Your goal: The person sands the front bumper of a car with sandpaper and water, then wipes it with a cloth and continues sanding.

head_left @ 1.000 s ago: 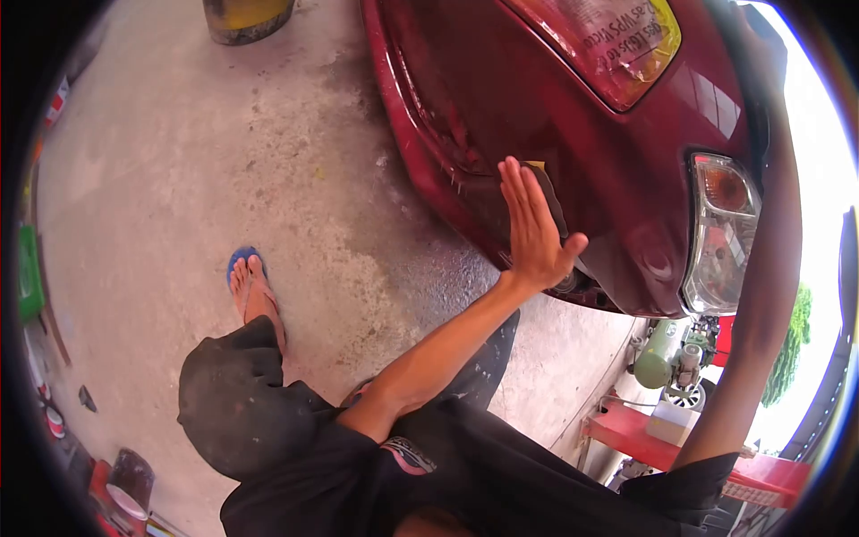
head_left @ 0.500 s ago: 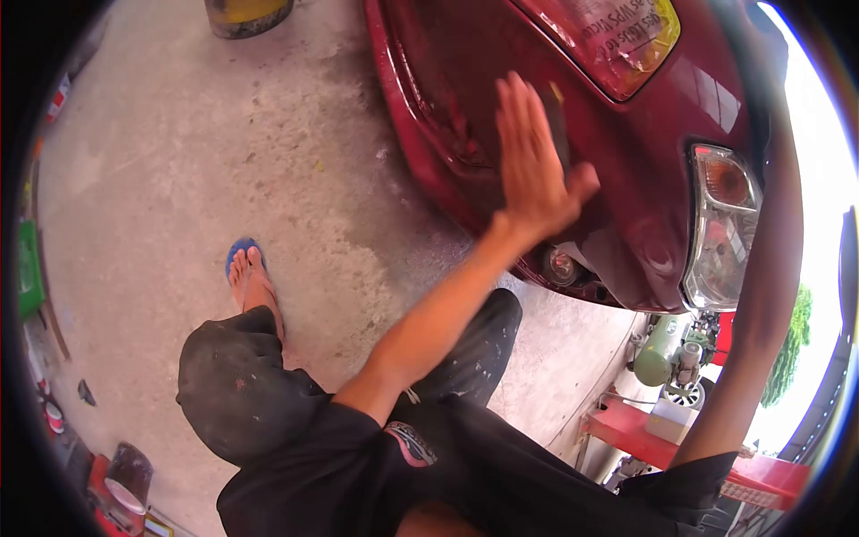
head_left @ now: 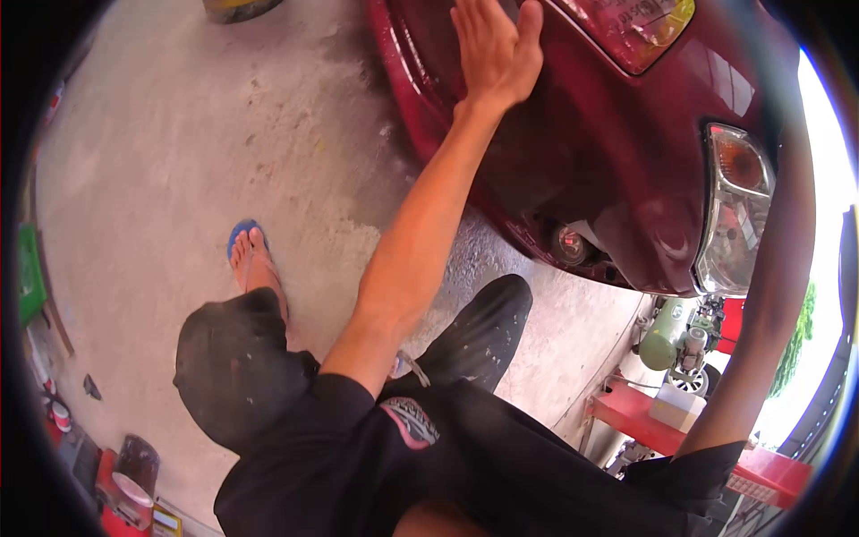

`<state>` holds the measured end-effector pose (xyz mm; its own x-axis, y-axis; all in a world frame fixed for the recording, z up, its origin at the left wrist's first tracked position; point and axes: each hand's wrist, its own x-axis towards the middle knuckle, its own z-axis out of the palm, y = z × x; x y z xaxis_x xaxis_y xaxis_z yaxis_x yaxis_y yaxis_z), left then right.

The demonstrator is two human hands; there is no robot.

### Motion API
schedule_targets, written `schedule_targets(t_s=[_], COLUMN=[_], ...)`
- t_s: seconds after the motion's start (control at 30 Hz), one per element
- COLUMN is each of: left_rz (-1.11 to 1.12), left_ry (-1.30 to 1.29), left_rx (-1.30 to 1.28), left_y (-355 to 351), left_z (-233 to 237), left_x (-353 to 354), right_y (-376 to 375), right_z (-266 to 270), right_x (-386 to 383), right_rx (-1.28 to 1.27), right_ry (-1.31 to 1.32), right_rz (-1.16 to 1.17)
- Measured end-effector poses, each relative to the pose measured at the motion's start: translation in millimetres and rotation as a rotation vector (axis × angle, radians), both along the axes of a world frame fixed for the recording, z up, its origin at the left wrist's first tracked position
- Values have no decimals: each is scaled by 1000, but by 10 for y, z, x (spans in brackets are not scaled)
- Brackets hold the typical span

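My left hand [head_left: 497, 55] is stretched out with its back toward me, near the dark red bumper [head_left: 617, 152] of a car. Its fingers lie fairly straight with the thumb apart, and the fingertips reach the top edge of the view. I see nothing held in it; whether the palm touches the paint is hidden. My right arm [head_left: 778, 242] rises along the right side past the headlight [head_left: 738, 210], and its upper part blurs. The right hand is out of view. A licence plate [head_left: 640, 27] sits in the bumper recess, and a round fog lamp [head_left: 570, 243] is lower down.
Under me is a concrete floor [head_left: 179, 161], wet-looking beside the bumper. A green compressor tank [head_left: 667, 336] and a red metal frame [head_left: 640, 421] stand at the right. A yellow and dark container [head_left: 240, 11] is at the top; a green object [head_left: 31, 273] lies far left.
My left hand has moved up and to the left across the bumper. The car sits slightly higher and farther right in view. My right arm stays raised at the right.
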<state>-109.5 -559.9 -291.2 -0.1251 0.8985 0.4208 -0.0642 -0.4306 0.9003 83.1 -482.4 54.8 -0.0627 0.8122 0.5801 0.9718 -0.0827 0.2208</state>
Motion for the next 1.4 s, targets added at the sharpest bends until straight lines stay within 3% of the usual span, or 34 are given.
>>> schedule_targets(t_s=[0.07, 0.1, 0.17, 0.2, 0.27, 0.33, 0.37, 0.47, 0.57, 0.67, 0.73, 0.77, 0.83, 0.9, 1.0, 1.1, 1.13, 1.17, 1.2, 1.27, 1.3, 1.4], left_rz=[-12, 41, -82, -89, -84, 1, -45, 8, -134, -53, 65, -94, -57, 35, -60, 44, 6, -194, 148, -40, -20, -16], left_ry=[-14, 54, -28, 12, 79, 112, -50, 20, 146, 199, 118, 77, 77, 87, 69, 80, 38, -32, -50, -34, -3, 32], left_rx=[-29, 56, 179, 163, 149, -5, -133, -37, 123, 173, 92, -2, -23, 63, 198, 161, 80, 20, -67, -48, 68, 336], left_y=[172, -275, -1148, -1165, -957, -180, 174, -125, -1374, -899, -95, 293, 246, -130, -1024, -171, 319, 809, 1310, 1054, 759, -676], left_z=[53, 84, 137, 115, 186, 206, 263, 279, 236, 267, 310, 297, 265, 262, 116, 78, 76, 97, -145, -105, -40, -23], left_x=[-75, 25, 177, 161, 99, -6, -106, -56, 227, 127, -17, -159, -104, 11, 171, 29, -92, -409, -83, -170, -169, 111], right_y=[59, 52, 90, 104, 126, 127, 128, 177, 224, 344, 352, 354, 218, 110, 122, 80, 40, 58, 21, -5, 27, -5], right_z=[71, 56, 41, 8, 3, 16, -5, -9, -5, 19, 41, 52, 36, 96, 57, 51, 41, 37, 7, -13, 0, -59], right_x=[15, -7, -6, 5, 15, 58, 78, 99, 177, 366, 421, 444, 305, 198, 90, 40, 29, 27, -26, -150, -150, -170], right_rx=[14, 12, 16, 12, 13, 14, 13, 15, 13, 5, 77, 123, 51, 41, 20, 12, 10, 10, 4, 1, 2, -8], right_ry=[-2, 0, 3, 2, -4, -12, -11, -11, 10, -30, -292, -420, -203, -93, -64, -51, -43, -39, -36, -34, -29, -17], right_rz=[15, 15, 24, 24, 39, 52, 54, 66, 84, 127, 62, 26, 55, 38, 11, -7, -12, -20, -23, -21, -27, -36])
